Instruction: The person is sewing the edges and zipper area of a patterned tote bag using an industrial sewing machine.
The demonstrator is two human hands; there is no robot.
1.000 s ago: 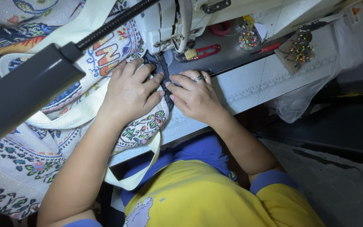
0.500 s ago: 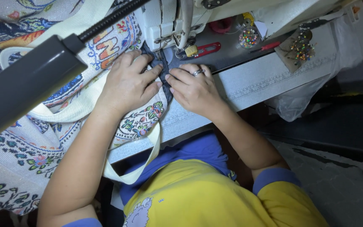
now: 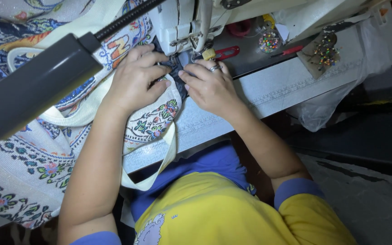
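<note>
Now both hands are pressing down on the patterned fabric right at the needle area of the white sewing machine. The left hand is lying flat with fingers curled over the cloth, pinching a dark strip of fabric against the printed piece; the right hand, wearing a ring, is spread on the same dark strip just beside it, fingertips touching the cloth under the presser foot. Neither hand is closing around anything; both are holding the cloth down on the table.

Compared with the picture half a second earlier, the hands are sitting slightly closer to the machine head, and the left fingers are reaching further in toward the needle, while the right hand is staying almost where it was. The cream strap is hanging off the table edge in a loop, as before.

A dark lamp head on a flexible neck is crossing the left of the view. Behind the right hand a red-handled tool, a small dish of coloured beads and a pincushion with coloured pins are lying on the table.
</note>
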